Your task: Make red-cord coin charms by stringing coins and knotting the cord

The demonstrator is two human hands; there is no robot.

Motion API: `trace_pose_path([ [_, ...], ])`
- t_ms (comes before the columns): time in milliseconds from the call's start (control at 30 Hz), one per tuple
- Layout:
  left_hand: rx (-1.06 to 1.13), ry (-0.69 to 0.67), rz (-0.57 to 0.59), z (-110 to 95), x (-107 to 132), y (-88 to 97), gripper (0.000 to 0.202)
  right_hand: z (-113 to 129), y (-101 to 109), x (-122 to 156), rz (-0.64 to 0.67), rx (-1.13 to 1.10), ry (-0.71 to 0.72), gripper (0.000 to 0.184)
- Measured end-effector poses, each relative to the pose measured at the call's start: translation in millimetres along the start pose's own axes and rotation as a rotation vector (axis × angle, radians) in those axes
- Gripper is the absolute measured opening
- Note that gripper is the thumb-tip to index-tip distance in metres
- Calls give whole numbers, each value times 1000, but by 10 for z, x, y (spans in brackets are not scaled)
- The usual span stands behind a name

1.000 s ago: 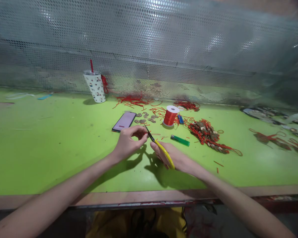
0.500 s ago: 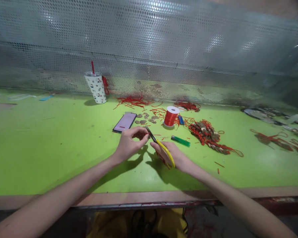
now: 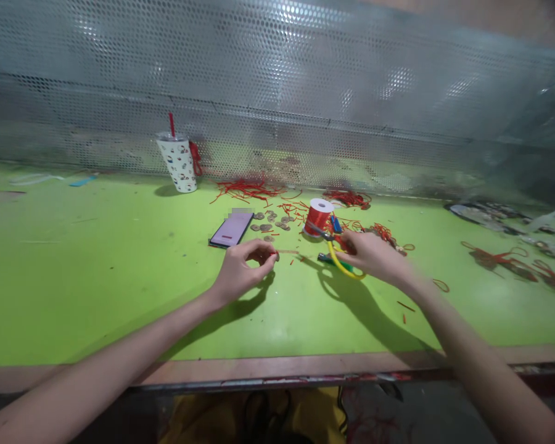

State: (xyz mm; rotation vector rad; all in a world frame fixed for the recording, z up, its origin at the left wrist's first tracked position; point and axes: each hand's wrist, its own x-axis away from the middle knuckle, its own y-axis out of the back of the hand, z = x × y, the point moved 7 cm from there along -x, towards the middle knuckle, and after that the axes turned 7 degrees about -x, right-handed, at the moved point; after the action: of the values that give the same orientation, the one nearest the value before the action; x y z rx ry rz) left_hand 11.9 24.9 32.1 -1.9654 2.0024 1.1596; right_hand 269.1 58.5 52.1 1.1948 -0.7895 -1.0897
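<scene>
My left hand [image 3: 245, 268] is closed in a pinch in front of the phone [image 3: 232, 229]. Between thumb and forefinger is a small red and brown piece [image 3: 276, 254], mostly hidden by the fingertips. Yellow-handled scissors [image 3: 335, 256] are in my right hand [image 3: 372, 253], their blades pointing left, just in front of the red cord spool [image 3: 319, 216]. Under the scissors lies a green lighter [image 3: 333, 262], partly covered. Several old-looking coins [image 3: 266, 228] are scattered beyond my left hand. Behind my right hand, a heap of red-corded coins [image 3: 386, 233] is partly hidden.
A patterned tumbler [image 3: 178, 163] with a red straw stands at the back left. Red cord offcuts [image 3: 250, 188] lie near the perforated metal screen [image 3: 268, 92]. Corded coins [image 3: 499, 259] and a dark, cluttered plate [image 3: 481, 216] are on the right of the green table [image 3: 120, 296].
My right hand has moved right and away from my left hand, carrying the scissors from beside the left fingertips to over the lighter. My left hand stays in its pinch.
</scene>
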Motion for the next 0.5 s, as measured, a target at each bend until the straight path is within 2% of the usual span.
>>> trace_pose_path([
  [167, -10, -26, 9, -27, 18, -13, 5, -556, 17, 231, 200, 146, -136, 20],
  [267, -26, -57, 22, -52, 29, -24, 6, -631, -36, 324, 293, 169, -157, 12],
  [333, -45, -88, 21, -80, 37, -20, 5, -517, -36, 312, 248, 145, -128, 14],
  [400, -76, -131, 19, -121, 47, -12, 4, -279, -21, 253, 124, 75, -79, 22],
  [433, -98, -158, 21, -146, 54, -11, 4, -87, -31, 218, 60, -18, 4, 24],
  [500, -158, -230, 30, -202, 72, -14, 5, 337, -134, 159, 20, -298, 195, 25],
])
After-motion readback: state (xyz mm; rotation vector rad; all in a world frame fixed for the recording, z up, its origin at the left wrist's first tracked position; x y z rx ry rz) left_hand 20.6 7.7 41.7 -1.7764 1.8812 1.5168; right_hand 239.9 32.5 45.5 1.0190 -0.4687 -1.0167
